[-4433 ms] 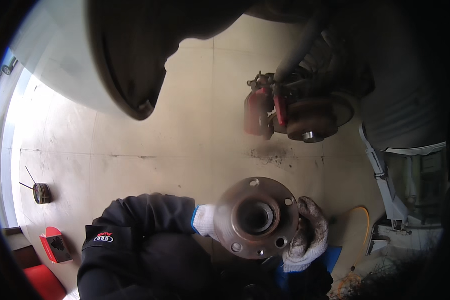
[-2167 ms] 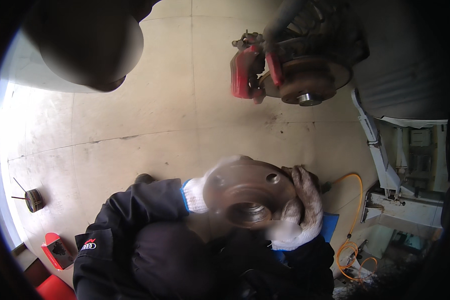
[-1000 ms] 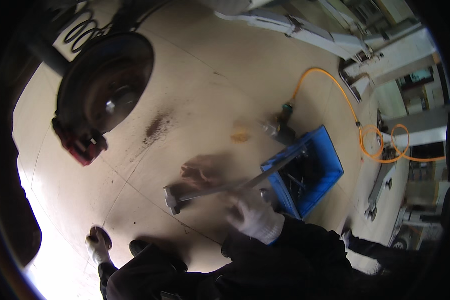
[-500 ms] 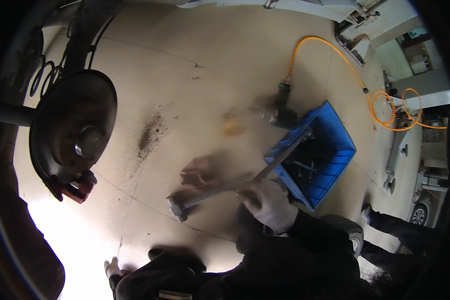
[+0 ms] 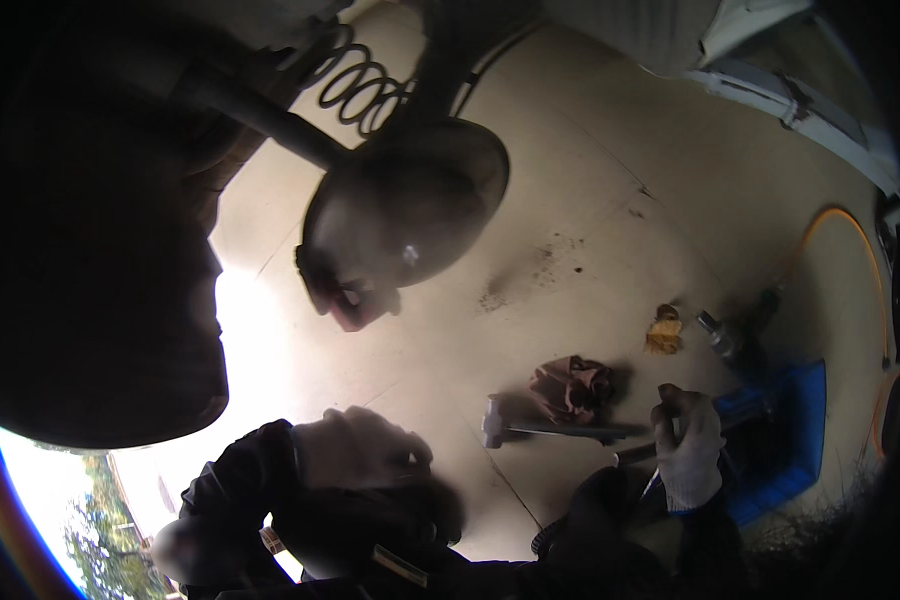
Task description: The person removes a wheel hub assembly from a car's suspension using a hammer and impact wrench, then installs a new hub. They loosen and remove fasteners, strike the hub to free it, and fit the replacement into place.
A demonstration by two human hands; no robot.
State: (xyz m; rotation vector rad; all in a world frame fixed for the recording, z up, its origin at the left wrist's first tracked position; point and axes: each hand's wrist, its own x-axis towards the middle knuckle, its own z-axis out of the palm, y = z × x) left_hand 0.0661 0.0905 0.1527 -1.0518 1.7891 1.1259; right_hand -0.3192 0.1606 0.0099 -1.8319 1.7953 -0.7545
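Note:
My right hand (image 5: 692, 450), in a pale glove, is at the left side of the blue crate (image 5: 805, 435). Its fingers are curled round a dark bar-shaped tool (image 5: 632, 455), whose end sticks out to the left; the exact kind is unclear. Left of this hand a hammer (image 5: 493, 422) lies with its metal head away from me and its handle pointing at the hand. A crumpled brown rag (image 5: 573, 388) touches the floor just beyond the handle. My left hand (image 5: 360, 450), gloved too, is raised at lower left, smeared by motion, with its fingers unclear.
A brake disc (image 5: 420, 205) with a red caliper part (image 5: 350, 312) and a coil spring (image 5: 355, 85) hang at upper left. An impact wrench (image 5: 725, 335) on an orange hose (image 5: 855, 225) lies beyond the crate, beside a yellow crumpled piece (image 5: 663, 330). Dark debris (image 5: 545, 265) marks the floor.
My view has swung left, so the floor things sit further right. The hammer handle, under my right hand before, now ends short of it. My left hand has come up nearer.

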